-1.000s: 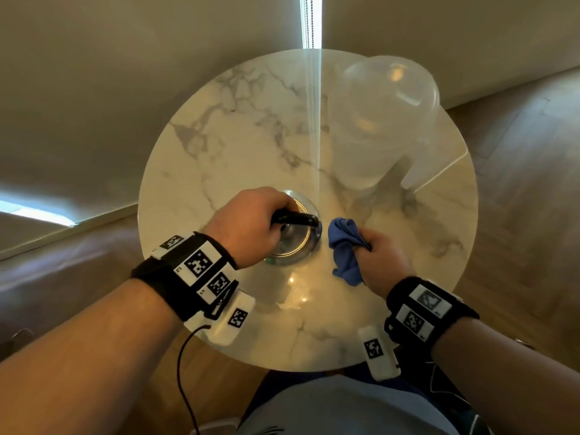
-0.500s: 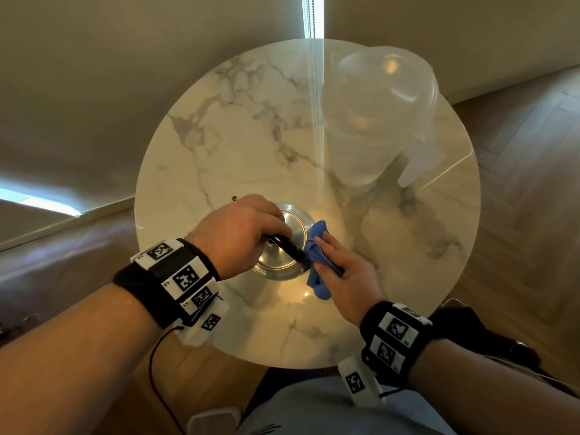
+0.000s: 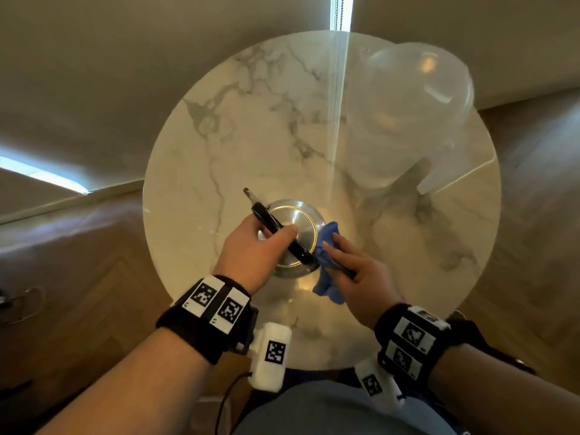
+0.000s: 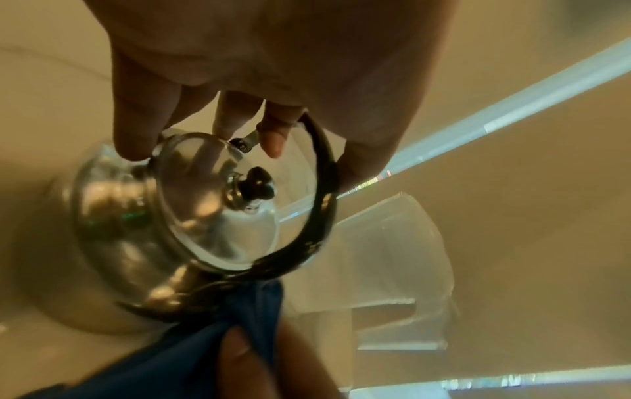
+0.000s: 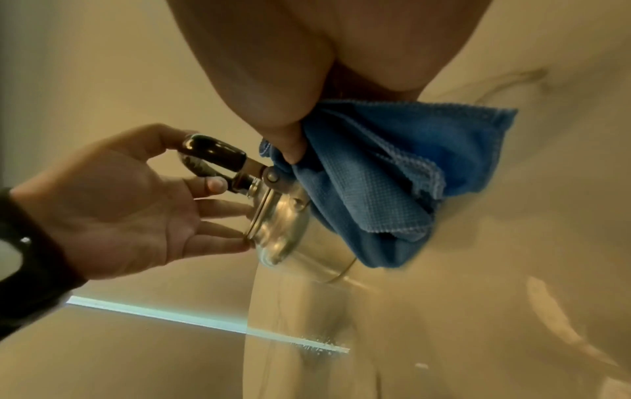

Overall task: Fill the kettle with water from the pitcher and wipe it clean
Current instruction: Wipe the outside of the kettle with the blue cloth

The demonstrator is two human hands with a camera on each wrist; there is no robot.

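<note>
A steel kettle (image 3: pixel 298 229) with its lid on stands near the front of the round marble table (image 3: pixel 219 146). My left hand (image 3: pixel 251 246) grips its black arched handle (image 3: pixel 273 227), thumb over it; the other fingers touch the lid rim (image 5: pixel 254 229). My right hand (image 3: pixel 354 271) pinches a blue cloth (image 3: pixel 326 265) and presses it against the kettle's right side. In the left wrist view the lid (image 4: pixel 218 216), its black knob (image 4: pixel 259 183) and the cloth (image 4: pixel 211 337) show. The clear pitcher (image 3: pixel 408 120) stands at the far right.
The table's edge runs close to my lap (image 3: pixel 329 409) at the front. Wooden floor (image 3: pixel 78 262) surrounds the table, with a wall (image 3: pixel 125 58) behind it. A bright strip of light (image 3: pixel 337 105) crosses the tabletop by the pitcher.
My right hand has brought the blue cloth from beside the kettle onto its right side. The handle now points diagonally, and my left hand has shifted along it.
</note>
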